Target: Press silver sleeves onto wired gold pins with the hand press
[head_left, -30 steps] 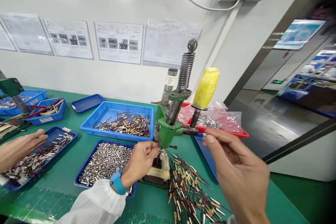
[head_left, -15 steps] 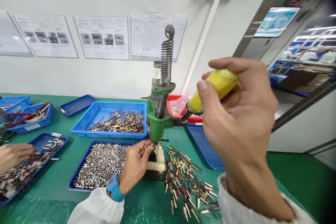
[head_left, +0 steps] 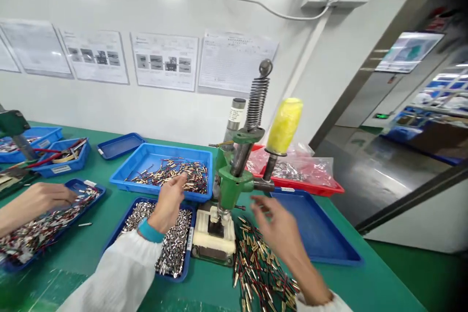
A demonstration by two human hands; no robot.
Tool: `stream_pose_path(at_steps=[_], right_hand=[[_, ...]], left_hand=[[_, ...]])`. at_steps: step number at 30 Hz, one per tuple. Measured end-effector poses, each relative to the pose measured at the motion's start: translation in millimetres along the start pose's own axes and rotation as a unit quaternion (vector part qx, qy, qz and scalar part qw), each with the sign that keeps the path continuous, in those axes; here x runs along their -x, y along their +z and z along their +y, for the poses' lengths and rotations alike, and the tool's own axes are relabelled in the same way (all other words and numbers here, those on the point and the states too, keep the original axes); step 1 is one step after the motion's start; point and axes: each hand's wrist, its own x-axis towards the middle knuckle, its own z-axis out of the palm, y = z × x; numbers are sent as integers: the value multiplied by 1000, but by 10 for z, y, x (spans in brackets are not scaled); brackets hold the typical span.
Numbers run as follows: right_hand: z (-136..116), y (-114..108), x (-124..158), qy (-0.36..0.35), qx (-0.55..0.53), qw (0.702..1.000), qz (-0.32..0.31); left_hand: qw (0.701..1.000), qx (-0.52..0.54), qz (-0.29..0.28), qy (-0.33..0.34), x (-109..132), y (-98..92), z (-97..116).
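My left hand (head_left: 168, 204) is over the blue tray of small silver metal sleeves (head_left: 173, 248), its fingertips drawn together near the front edge of a larger blue tray (head_left: 126, 184). Whatever those fingers may hold is hidden. My right hand (head_left: 280, 229), slightly blurred, hovers with fingers apart above a pile of brass-coloured cylinders with thin wires (head_left: 256, 258). Between both hands stands a green hand press (head_left: 231, 187) on a cream base (head_left: 212, 239). Its yellow-wrapped lever handle (head_left: 285, 126) points upward, and neither hand touches it.
Wired brass parts (head_left: 190, 175) lie in the larger blue tray. At the right are a blue tray (head_left: 318, 234) and a red tray (head_left: 329, 187) with bagged parts. Another person's hand (head_left: 47, 200) reaches over a tray of wired parts (head_left: 40, 234) at the left.
My right hand has let go of the yellow handle and dropped to the wired pile. The lever has swung upright. My left hand has left the press and moved left. The view has shifted.
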Motion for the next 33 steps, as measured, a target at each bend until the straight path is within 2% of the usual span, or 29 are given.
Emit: stream_pose_path(at_steps=[1,3,6,9,13,17,21,23,26,29,33], right_hand=[[100,127,58,-2,17,999,-31],[204,322,122,5,39,998,-52],[228,454,118,16,61,996,-60],[202,446,89,10,44,997,-62],[95,306,136,1,-21,999,-37],[-69,137,267,1,-82,996,-20],[-207,72,405,35,-177,984,-10],[-277,85,477,61,-228,972,-10],[-405,145,591,64,-264,962,-20],[-541,235,698,55,-295,954,-15],[-680,350,801,64,-338,939,-7]], left_hand=[[1000,13,12,-14,-37,-54,66],[998,33,25,-47,-38,-152,157],[994,43,30,-92,95,-267,166],[990,45,16,-132,259,-363,59],[983,37,-33,-176,384,-441,-109],[980,44,-53,-187,505,-393,-162],[974,80,-21,-211,666,-283,-178],[971,101,-22,-218,734,-253,-223],[966,125,-62,-220,812,-241,-324],[965,118,-99,-214,878,-227,-399],[965,98,-112,-218,946,-186,-425]])
